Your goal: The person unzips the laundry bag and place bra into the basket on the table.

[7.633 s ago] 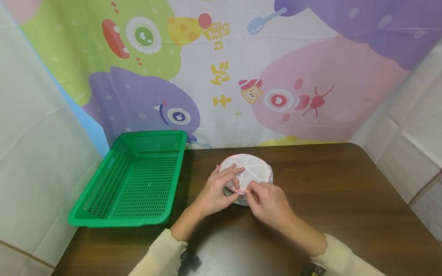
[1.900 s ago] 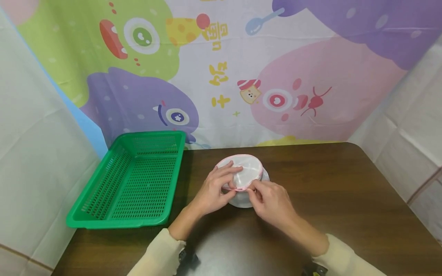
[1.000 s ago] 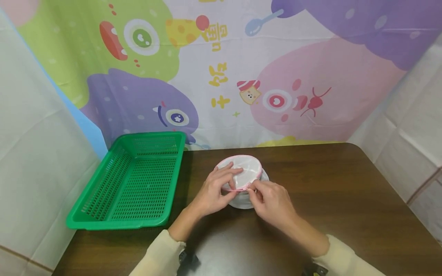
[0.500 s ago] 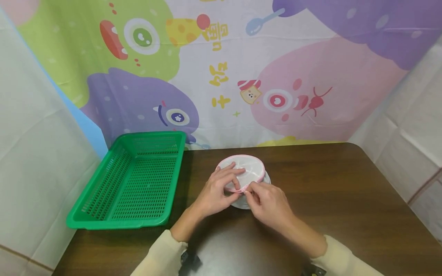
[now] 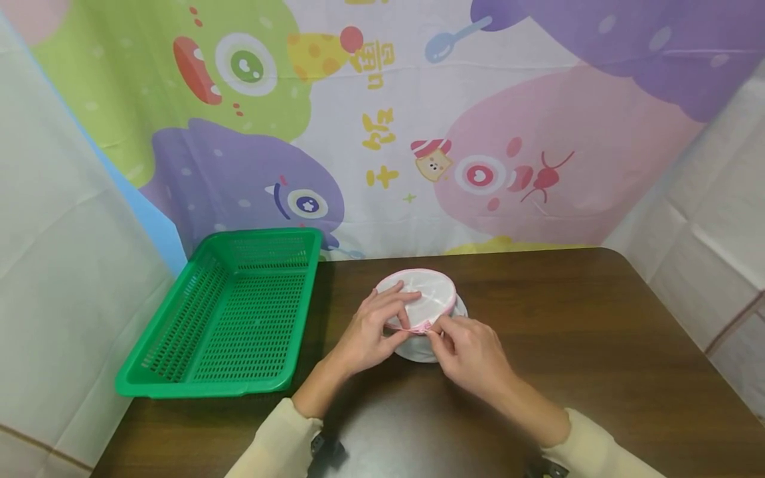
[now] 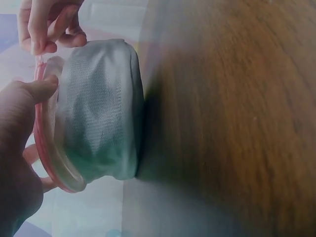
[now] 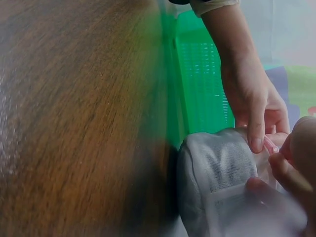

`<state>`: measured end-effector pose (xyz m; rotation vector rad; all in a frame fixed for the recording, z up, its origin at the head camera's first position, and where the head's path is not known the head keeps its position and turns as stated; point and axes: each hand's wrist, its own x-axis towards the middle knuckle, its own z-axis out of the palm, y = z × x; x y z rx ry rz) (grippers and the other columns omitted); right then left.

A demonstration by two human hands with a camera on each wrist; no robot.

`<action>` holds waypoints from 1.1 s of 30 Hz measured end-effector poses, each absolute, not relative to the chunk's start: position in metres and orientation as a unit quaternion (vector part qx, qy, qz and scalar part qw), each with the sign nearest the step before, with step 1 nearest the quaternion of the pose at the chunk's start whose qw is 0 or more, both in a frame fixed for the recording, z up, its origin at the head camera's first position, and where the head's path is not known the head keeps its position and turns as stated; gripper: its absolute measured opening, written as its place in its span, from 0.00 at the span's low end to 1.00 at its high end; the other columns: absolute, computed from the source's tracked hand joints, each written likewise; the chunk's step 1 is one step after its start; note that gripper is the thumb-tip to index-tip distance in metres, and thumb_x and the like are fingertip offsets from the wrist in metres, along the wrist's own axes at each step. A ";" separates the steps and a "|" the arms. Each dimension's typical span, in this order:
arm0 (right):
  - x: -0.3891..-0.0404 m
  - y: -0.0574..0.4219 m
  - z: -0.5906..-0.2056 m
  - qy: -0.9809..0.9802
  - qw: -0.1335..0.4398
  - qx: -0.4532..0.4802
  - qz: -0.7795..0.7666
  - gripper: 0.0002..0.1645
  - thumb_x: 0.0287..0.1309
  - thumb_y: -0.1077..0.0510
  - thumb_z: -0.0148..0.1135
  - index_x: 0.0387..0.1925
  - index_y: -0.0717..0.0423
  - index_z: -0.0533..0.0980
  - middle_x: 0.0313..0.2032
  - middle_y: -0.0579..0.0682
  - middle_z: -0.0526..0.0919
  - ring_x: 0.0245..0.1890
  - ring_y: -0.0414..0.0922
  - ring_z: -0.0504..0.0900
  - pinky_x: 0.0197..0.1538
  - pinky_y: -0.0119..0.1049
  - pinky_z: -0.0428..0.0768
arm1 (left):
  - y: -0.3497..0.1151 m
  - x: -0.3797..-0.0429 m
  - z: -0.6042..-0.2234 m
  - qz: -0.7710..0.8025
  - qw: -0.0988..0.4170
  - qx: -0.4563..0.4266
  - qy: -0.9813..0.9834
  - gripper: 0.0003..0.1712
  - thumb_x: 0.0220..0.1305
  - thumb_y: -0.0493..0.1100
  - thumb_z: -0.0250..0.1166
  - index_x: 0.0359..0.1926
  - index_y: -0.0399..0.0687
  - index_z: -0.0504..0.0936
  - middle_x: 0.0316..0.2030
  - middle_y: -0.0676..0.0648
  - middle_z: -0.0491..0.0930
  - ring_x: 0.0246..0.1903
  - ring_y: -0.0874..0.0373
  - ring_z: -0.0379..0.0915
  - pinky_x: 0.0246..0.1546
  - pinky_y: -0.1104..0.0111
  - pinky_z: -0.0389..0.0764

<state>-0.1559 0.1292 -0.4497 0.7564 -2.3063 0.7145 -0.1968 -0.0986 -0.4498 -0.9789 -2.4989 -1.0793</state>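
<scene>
A round mesh laundry bag with a white top and pink zipper edging stands on the table between both hands. Its grey mesh side shows in the left wrist view, with the pink zipper curving round the rim. My left hand pinches the near rim between thumb and finger, its other fingers spread over the top. Just to the right, my right hand pinches the zipper edge at its pull. In the right wrist view the pink end shows between the two hands' fingertips.
A green slotted plastic basket sits at the left of the brown wooden table. Behind the table hangs a cartoon-printed curtain, and pale tiled-looking sheets line both sides.
Since the earliest frame, the bag's top has shifted slightly left and more of its grey lower part shows in front. Both hands keep their pinch at the near rim, moving only slightly.
</scene>
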 end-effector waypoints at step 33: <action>-0.155 0.152 -0.439 -0.901 0.272 0.211 0.263 0.15 0.56 0.65 0.67 0.21 0.45 0.73 0.18 0.37 0.67 0.22 0.31 0.64 0.27 0.29 0.63 | -0.096 -0.198 -0.451 -0.413 0.038 -0.332 -0.847 0.24 0.74 0.36 0.60 0.68 0.47 0.84 0.81 0.42 0.76 0.84 0.42 0.70 0.84 0.41 0.71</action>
